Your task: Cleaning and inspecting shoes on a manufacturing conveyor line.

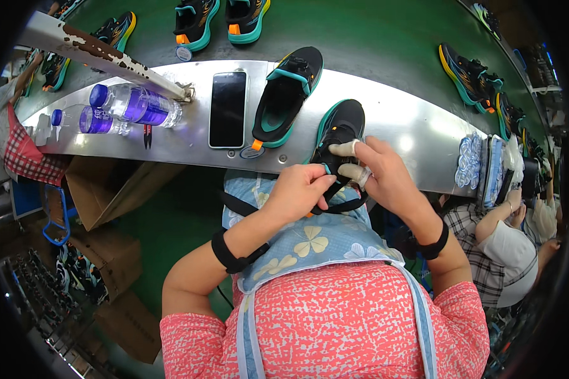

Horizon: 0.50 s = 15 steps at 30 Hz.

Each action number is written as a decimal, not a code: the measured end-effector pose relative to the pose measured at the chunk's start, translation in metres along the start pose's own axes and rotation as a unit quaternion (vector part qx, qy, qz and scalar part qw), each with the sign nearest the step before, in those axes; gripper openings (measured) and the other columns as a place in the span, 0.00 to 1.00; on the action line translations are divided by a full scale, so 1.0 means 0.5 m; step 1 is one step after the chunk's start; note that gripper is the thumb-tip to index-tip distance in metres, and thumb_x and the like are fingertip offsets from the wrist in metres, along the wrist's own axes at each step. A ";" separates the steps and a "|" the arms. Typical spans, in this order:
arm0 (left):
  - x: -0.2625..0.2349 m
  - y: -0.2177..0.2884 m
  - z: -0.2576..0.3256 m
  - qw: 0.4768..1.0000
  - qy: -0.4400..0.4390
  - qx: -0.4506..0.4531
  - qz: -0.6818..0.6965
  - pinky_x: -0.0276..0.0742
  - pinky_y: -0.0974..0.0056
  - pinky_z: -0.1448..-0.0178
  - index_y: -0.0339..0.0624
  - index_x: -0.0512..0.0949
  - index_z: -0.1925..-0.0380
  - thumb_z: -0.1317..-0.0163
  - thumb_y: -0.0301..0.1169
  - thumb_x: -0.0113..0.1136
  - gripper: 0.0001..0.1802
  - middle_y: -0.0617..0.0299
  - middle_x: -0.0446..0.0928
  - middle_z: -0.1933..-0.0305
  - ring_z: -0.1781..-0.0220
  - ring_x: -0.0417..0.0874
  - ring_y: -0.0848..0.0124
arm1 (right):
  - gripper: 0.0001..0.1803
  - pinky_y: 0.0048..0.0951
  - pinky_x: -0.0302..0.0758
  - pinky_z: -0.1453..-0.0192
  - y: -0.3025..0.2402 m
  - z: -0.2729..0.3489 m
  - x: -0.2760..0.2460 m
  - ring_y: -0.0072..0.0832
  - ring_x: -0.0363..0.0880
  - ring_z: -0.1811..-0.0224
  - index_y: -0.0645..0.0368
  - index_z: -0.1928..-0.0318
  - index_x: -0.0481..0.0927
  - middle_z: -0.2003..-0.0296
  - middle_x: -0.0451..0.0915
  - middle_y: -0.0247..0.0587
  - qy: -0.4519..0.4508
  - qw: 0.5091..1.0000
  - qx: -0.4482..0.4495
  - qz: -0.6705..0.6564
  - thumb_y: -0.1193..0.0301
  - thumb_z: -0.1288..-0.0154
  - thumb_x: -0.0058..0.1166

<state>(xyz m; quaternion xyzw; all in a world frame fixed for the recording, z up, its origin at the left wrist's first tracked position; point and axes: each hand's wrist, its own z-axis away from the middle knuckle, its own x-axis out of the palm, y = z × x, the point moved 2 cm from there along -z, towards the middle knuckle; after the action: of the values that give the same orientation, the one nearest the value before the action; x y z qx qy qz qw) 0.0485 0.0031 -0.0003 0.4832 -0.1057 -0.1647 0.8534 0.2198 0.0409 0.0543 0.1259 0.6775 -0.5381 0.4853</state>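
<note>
A black shoe (342,120) with a teal sole edge is held just above and right of the frame's centre. Its rounded toe is pointed toward the top, slightly right; its heel end, turned downward, is largely hidden.

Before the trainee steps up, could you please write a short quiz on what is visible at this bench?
1. True or false: the phone lies between the bottles and the handled shoe.

2. Where are the white finger covers?
A) left grip
B) right grip
C) neither

3. Fill in: on the untouched shoe beside the phone, the heel tab is ____ in colour.

Key: 1 true; 2 B; 3 orange.
</note>
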 end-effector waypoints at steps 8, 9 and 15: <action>-0.015 -0.015 0.013 1.000 -0.012 0.014 -0.005 0.71 0.70 0.79 0.36 0.80 0.68 0.31 0.33 0.52 0.12 0.60 0.80 0.81 0.83 0.78 0.75 | 0.24 0.40 0.70 0.49 0.045 -0.003 0.051 0.43 0.73 0.54 0.50 0.44 0.78 0.66 0.75 0.44 0.014 0.987 -0.119 -0.111 0.66 0.44 0.62; -0.019 -0.018 0.026 0.999 -0.005 -0.033 0.000 0.72 0.71 0.77 0.33 0.80 0.66 0.31 0.30 0.51 0.12 0.60 0.80 0.79 0.81 0.80 0.74 | 0.21 0.39 0.69 0.50 0.031 -0.001 0.054 0.41 0.73 0.59 0.53 0.49 0.77 0.69 0.73 0.41 0.028 0.991 -0.110 -0.074 0.64 0.43 0.62; 0.003 -0.038 0.022 0.997 0.016 0.015 0.078 0.49 0.75 0.83 0.35 0.80 0.65 0.31 0.30 0.52 0.10 0.61 0.79 0.80 0.86 0.73 0.81 | 0.17 0.36 0.66 0.52 0.018 0.029 0.079 0.37 0.73 0.66 0.58 0.58 0.74 0.71 0.72 0.37 0.159 0.985 -0.059 0.006 0.60 0.40 0.60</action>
<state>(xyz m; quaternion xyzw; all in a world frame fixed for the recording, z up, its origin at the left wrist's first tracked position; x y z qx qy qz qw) 0.0428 -0.0152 -0.0108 0.4890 -0.1319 -0.0882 0.8577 0.2139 0.0184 0.0183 0.1850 0.7761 -0.4670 0.3812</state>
